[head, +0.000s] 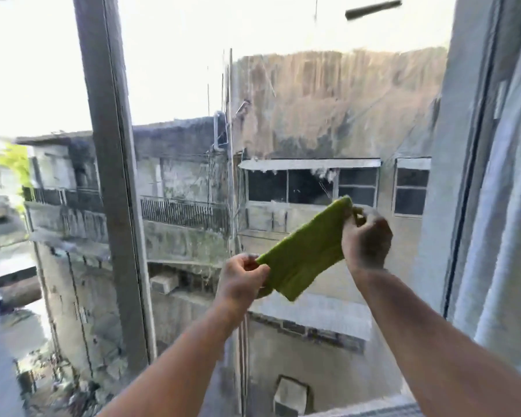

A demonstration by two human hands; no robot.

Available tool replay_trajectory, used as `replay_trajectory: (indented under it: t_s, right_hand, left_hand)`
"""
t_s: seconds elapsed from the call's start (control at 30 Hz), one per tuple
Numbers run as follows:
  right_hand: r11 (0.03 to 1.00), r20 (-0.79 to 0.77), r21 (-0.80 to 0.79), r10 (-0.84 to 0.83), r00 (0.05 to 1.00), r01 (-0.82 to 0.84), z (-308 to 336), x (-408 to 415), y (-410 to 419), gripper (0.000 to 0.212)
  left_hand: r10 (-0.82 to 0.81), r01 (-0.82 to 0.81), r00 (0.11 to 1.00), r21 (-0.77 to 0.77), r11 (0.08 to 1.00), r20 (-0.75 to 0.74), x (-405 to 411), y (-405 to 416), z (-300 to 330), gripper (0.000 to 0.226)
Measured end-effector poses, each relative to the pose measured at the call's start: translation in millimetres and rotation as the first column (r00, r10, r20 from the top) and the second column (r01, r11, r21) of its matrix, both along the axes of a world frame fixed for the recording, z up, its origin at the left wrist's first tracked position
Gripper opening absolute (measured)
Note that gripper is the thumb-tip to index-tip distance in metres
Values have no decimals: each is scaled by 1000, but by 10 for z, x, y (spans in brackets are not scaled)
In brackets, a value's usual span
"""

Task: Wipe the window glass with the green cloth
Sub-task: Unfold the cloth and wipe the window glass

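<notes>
Green cloth point(306, 251) stretched between left hand point(241, 276), right hand point(366, 237) grips | window glass point(283, 115) behind, seemingly untouched | curtain point(500, 206) right

A grey vertical window post point(109, 176) stands left; weathered concrete buildings point(328, 121) outside under bright white sky; pale curtain point(506, 236) right.

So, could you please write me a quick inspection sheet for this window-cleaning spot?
Surface: window glass looks streaked and smeared; cloth not visibly pressed to it.
Job's things: green cloth stretched between both hands, in front of the pane.
Clutter: nothing seen.
Grippers: left hand pinches the cloth's lower end; right hand grips its upper end.
Cables: nothing seen indoors; thin wires and poles show outside.
Surroundings: grey window frame on the left, pale curtain on the right, weathered buildings beyond.
</notes>
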State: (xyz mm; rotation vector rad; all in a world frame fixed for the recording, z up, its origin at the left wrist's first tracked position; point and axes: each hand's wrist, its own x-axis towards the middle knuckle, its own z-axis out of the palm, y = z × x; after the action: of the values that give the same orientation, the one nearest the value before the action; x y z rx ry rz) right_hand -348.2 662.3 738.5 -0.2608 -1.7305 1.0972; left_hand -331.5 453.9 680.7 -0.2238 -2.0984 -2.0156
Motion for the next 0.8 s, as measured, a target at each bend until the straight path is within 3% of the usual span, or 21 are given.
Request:
replay_trajectory:
  t_s: [0.13,0.2,0.27,0.33,0.4,0.43,0.5,0.63,0.7,0.73,0.8]
  right_hand:
    - [992,-28,127,-4,1000,8,268,-237,-166,35]
    - [973,-18,228,-31,999,35,97,-301,-356,55]
    - [955,-36,296,-9,999,19,-105,-384,-489,75]
    - [934,-63,358,15,998,9,-248,-509,-541,82]
    - [915,-96,401,-4,995,42,-278,-637,-472,79]
    - [909,-119,409,-32,992,79,-236,-691,-403,77]
    - [914,-158,376,-99,982,153,-47,-784,-208,73]
    - [894,-181,347,-233,955,284,419,-880,-19,68]
    - [796,-254,511,-223,941,326,380,-856,-341,71]
    - [689,-303,658,-129,944,305,255,-844,-580,74]
    - [293,-269,931,146,952,218,-97,-813,-1006,78]
  left_hand:
    - [25,-26,1000,-49,998,-17,19,209,344,4]
    - [91,-112,991,-239,964,-99,58,147,372,12]
    - [155,-329,912,-453,828,-379,25,16,524,22]
    - [186,-659,653,-429,618,-734,-77,-174,900,30]
    - [134,-877,382,-313,364,-914,-259,-398,1393,48]
    - [80,-927,329,-305,220,-941,-358,-515,1615,58]
    - [-19,-938,347,-348,4,-938,-526,-710,1860,69]
    - [-88,-960,279,-278,-27,-956,-802,-846,1844,68]
    - [-106,-972,237,-235,-31,-966,-863,-860,1837,67]
    - [-111,-974,228,-226,-31,-967,-866,-867,1842,66]
    - [-113,-977,214,-214,-13,-970,-842,-861,1848,65]
